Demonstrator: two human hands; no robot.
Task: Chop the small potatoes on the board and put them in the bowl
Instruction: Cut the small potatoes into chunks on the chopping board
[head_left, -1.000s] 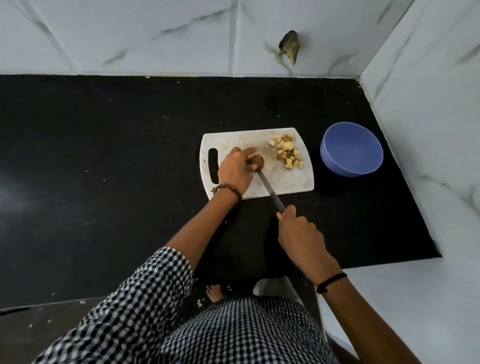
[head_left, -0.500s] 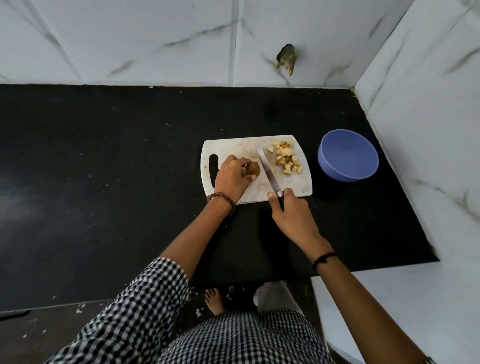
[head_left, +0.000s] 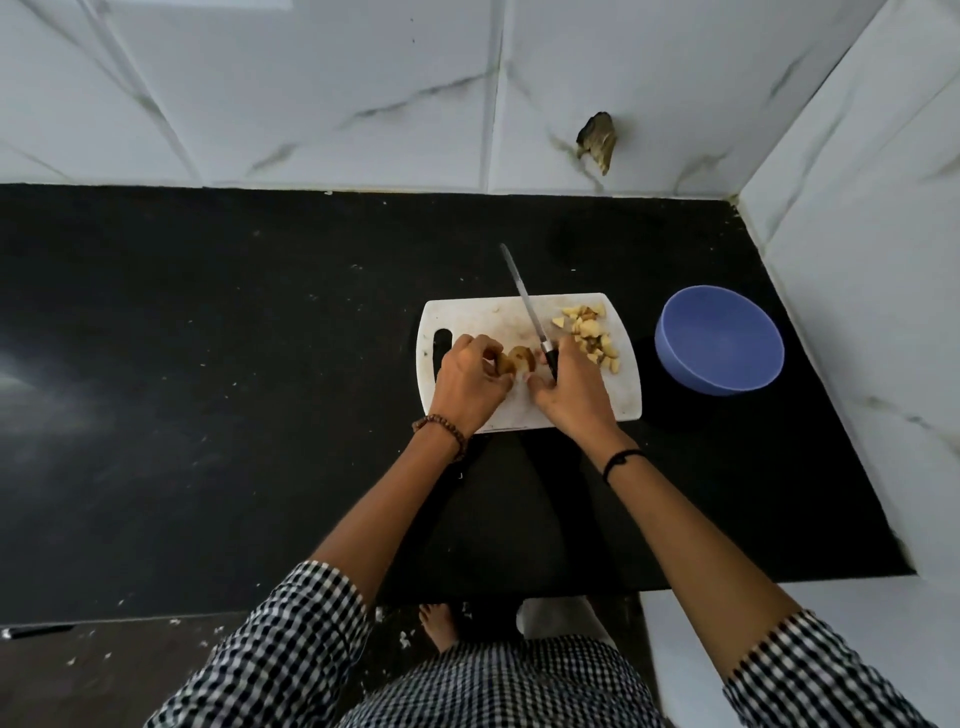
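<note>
Now, left hand (head_left: 467, 387) pinching potato (head_left: 520, 358), knife (head_left: 525, 304) gripped

L grip (head_left: 470, 382) & R grip (head_left: 569, 387) both curled, close together, arms fwd.

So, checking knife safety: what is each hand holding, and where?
Right hand grips the knife by its handle; left hand pinches the potato at its left end.
</note>
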